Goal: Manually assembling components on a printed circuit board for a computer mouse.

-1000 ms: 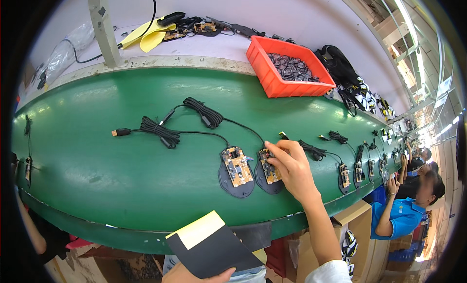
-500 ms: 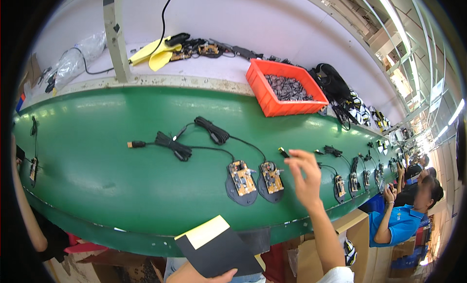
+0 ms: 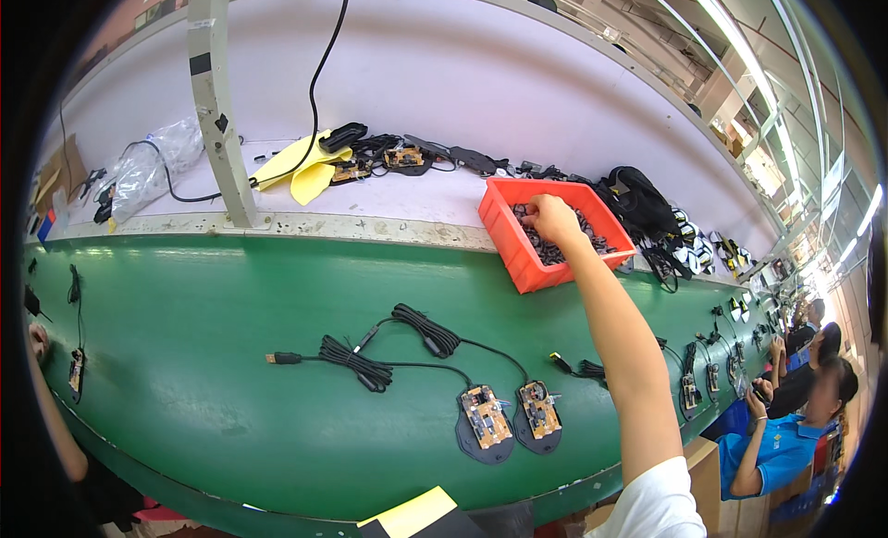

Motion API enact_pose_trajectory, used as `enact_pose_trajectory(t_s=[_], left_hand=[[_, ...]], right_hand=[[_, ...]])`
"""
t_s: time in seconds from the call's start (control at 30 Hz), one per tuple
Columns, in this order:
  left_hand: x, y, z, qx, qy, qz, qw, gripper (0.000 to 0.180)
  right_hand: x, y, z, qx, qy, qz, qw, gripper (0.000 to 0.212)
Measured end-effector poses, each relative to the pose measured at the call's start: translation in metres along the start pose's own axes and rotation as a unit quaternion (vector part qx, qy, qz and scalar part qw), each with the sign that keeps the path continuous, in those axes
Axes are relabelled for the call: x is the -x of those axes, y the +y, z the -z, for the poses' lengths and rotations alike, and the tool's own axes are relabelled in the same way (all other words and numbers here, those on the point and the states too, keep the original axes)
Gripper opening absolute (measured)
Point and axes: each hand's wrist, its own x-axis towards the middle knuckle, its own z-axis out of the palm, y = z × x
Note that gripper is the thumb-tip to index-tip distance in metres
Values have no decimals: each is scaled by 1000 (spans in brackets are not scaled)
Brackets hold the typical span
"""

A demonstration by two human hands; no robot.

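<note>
My right hand [image 3: 555, 220] reaches over the near rim of the red plastic bin [image 3: 518, 251]. Its bent fingers are closed down among the small dark grey parts [image 3: 592, 231]; what they pinch, if anything, is hidden. On the green bench below lie two black mouse bases with tan circuit boards [image 3: 487, 418] [image 3: 538, 410], side by side, each joined to a bundled black cable [image 3: 356, 362] [image 3: 425, 329]. A black sheet with a yellow strip [image 3: 418, 514] shows at the lower edge. My left hand is out of view.
Yellow sheets [image 3: 310, 173], loose boards [image 3: 403, 157] and a clear plastic bag [image 3: 157, 168] lie on the back shelf beside a post [image 3: 220, 103]. More corded boards [image 3: 689, 390] line the right of the bench. Co-workers sit at right, one in a blue shirt [image 3: 772, 450]; another person's arm [image 3: 51, 408] is at left.
My right hand has moved from above the boards, fingers apart, forward into the red bin. The view has tilted up, and my left hand has dropped out of it.
</note>
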Motion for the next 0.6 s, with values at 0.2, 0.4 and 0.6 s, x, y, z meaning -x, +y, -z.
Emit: enact_pose_trajectory(t_s=[0.2,0.4,0.6], left_hand=[[37,3,246,465,51,-88,880,46],[193,-39,318,500,83,243,827,26],[218,29,361,440,45,281,852,21]], right_hand=[[11,-3,30,-70,44,23,996,23],[53,39,47,-424,-6,-28,905,14],[53,-5,27,-260,-40,76,962,35]])
